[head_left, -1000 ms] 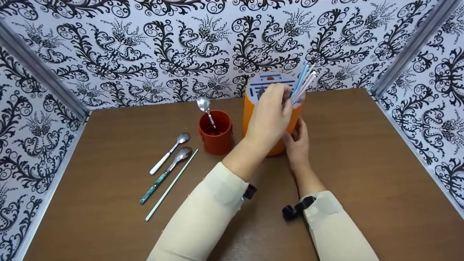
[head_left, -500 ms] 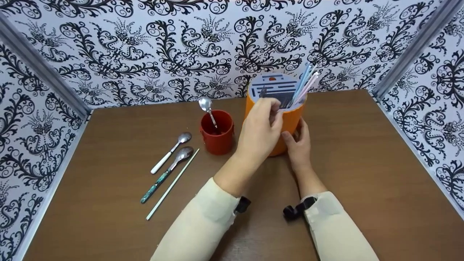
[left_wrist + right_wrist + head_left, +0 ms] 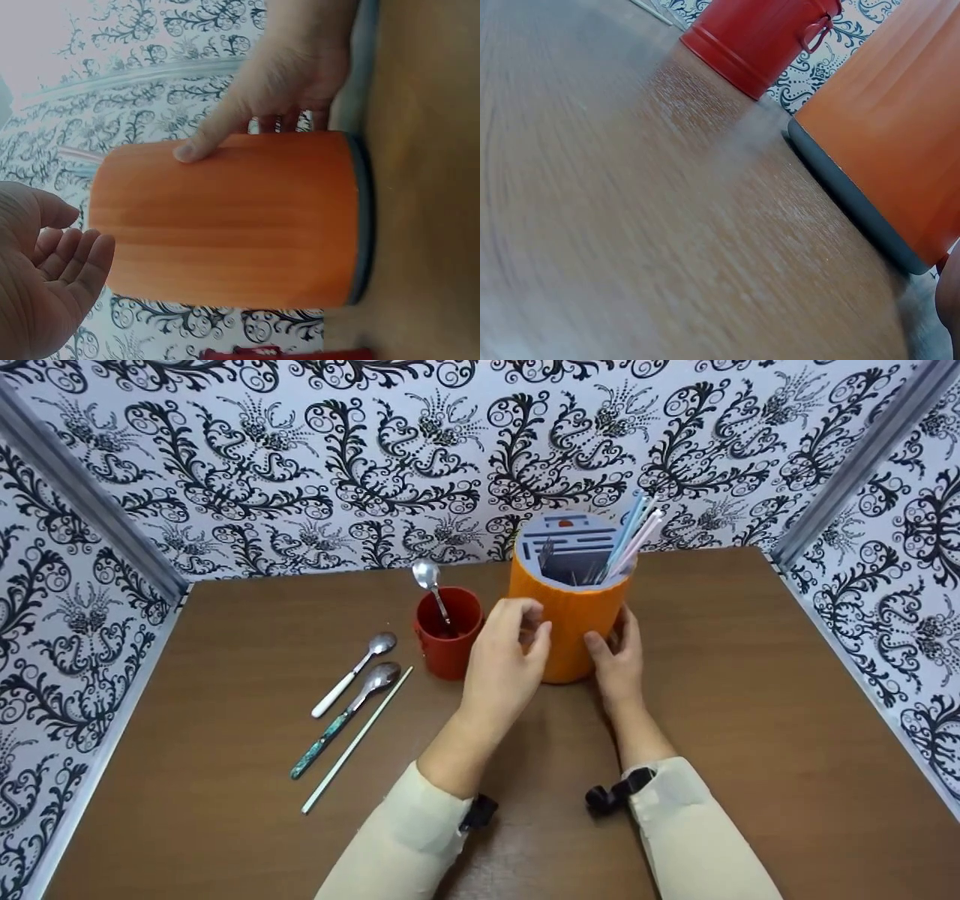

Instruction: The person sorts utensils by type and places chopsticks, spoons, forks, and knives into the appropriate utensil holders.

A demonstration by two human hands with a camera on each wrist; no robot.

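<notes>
An orange utensil holder (image 3: 566, 634) with a slotted grey top stands upright at the back of the table. My right hand (image 3: 621, 664) grips its right side low down, thumb in front and fingers wrapped behind. Blue and pink chopsticks (image 3: 636, 540) lean out of its right slot. A dark fork (image 3: 546, 555) and other metal utensils poke up from the front opening. My left hand (image 3: 504, 664) hovers in front of the holder's left side, fingers loosely bent around nothing. In the left wrist view the left hand (image 3: 45, 270) shows an empty palm beside the holder's top end.
Left of the holder stands a red cup (image 3: 450, 656) with a metal spoon (image 3: 426, 576) leaning in it. Further left lie a white-handled spoon (image 3: 336, 694), a green-handled spoon (image 3: 322, 746) and a pale green chopstick (image 3: 356, 742). Patterned walls (image 3: 337, 465) enclose the table (image 3: 750, 697).
My left hand has moved from the top of the holder down and to the left, away from the fork standing in the opening. The right hand stays on the holder.
</notes>
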